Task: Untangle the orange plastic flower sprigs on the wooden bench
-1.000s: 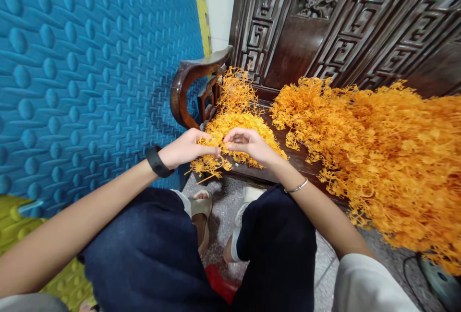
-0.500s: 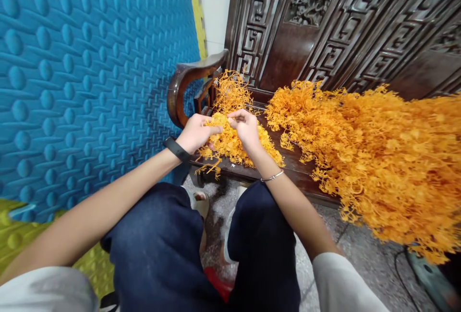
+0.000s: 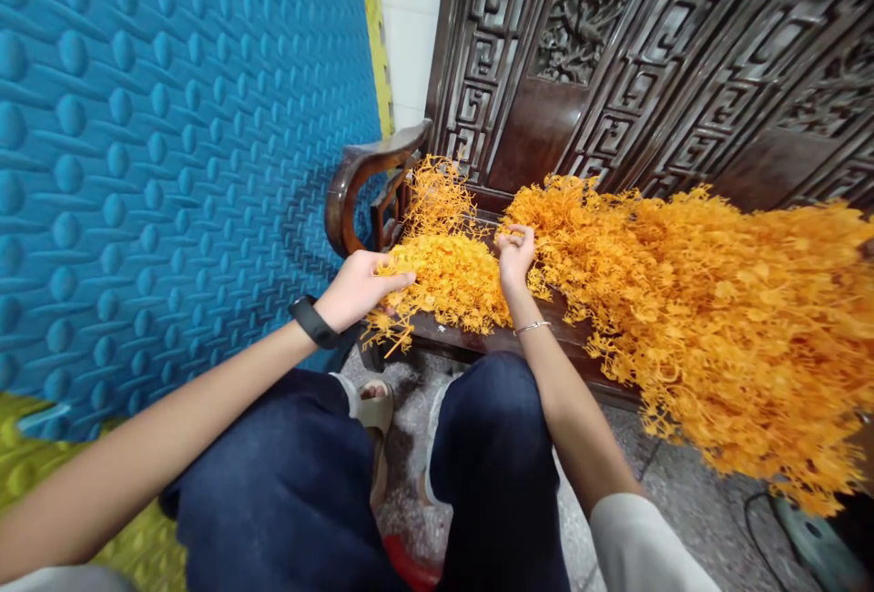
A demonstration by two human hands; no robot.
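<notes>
The left hand (image 3: 359,287) rests at the front left corner of the dark wooden bench seat (image 3: 560,319), its fingers (image 3: 400,280) closed narrowly on an orange plastic sprig (image 3: 383,330) that hangs over the front edge. The sprig lies under and in front of these fingers, touching the small heap of orange pieces (image 3: 451,273) just beside them. The right hand (image 3: 515,255) sits between this small heap and the large pile of orange sprigs (image 3: 716,301), which covers the right part of the seat. Its fingers are curled, pinching at the near edge of the large pile; whether they hold a piece cannot be told.
</notes>
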